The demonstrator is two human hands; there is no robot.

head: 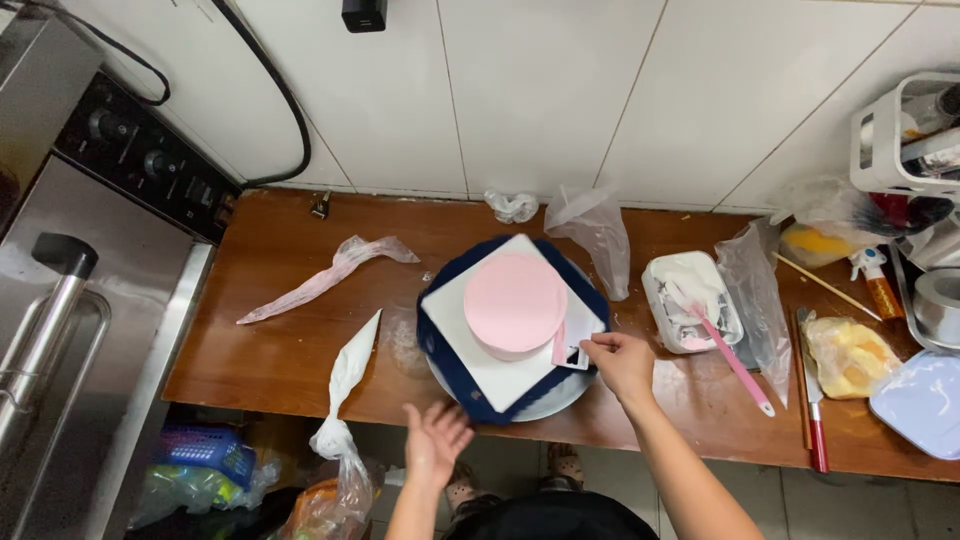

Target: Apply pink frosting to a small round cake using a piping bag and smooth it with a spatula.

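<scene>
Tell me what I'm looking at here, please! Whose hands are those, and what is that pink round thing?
The picture comes from a camera worn on a person's head, looking down at a brown wooden table by a tiled wall. The two hands are that person's own. The pink round thing is a cake. It sits on a white square board on a dark blue mat over a round stand. The right hand holds a small flat scraper against the cake's side. The left hand is open, at the stand's near edge. Around the cake lie piping bags, and a white tub of cream with a pink spatula. An oven stands on the left.
</scene>
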